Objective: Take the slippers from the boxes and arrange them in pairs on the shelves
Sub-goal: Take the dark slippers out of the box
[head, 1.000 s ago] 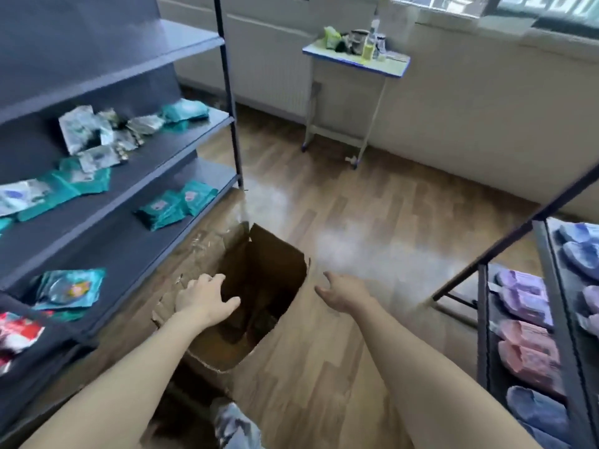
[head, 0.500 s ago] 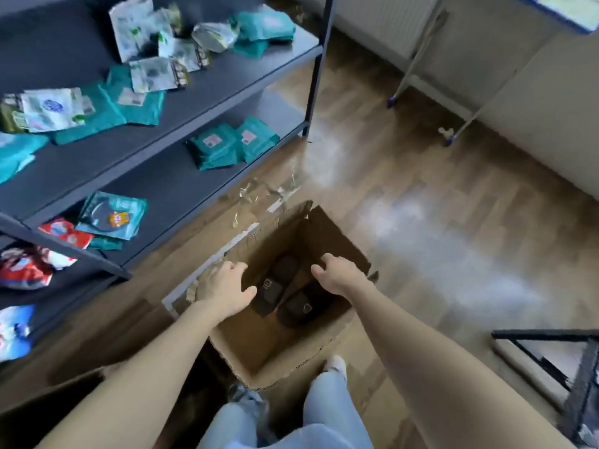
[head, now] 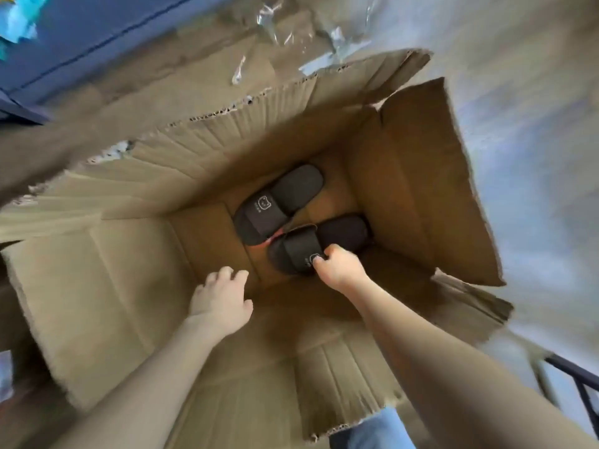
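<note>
Lying at the bottom of a deep cardboard box (head: 421, 189): two dark slippers, side by side, toes pointing toward the person's left.

- Far slipper (head: 278, 202): dark grey, sole down, with a small white face logo on its strap. No hand touches it.
- Near slipper (head: 343, 231): same colour and make, just beside the far slipper, their edges meeting or all but meeting. A thin pink-red edge shows between the two; what it belongs to cannot be told.
- Right hand (head: 340, 267): reaches down into the box, arm along the near-right wall. The grip is clamped on the strap of the near slipper, thumb and curled fingers pinching it at the logo.
- Left hand (head: 220, 299): inside the box, above the bottom and well apart from both slippers. The grip is apart, fingers spread and relaxed, holding nothing.
- Box, condition: all flaps open and splayed outward, the top edges torn and ragged with corrugation showing. It stands on the floor (head: 534, 157).
- Plastic film (head: 285, 27): clear crumpled scraps on the floor beyond the far flap.
- Shelf unit (head: 81, 34): dark blue, at the upper left, with a blurred teal packet at its corner.
- Metal frame (head: 577, 380): dark bars at the lower right edge.
- Trouser leg (head: 372, 432): light blue denim, at the bottom edge below the near flap.
</note>
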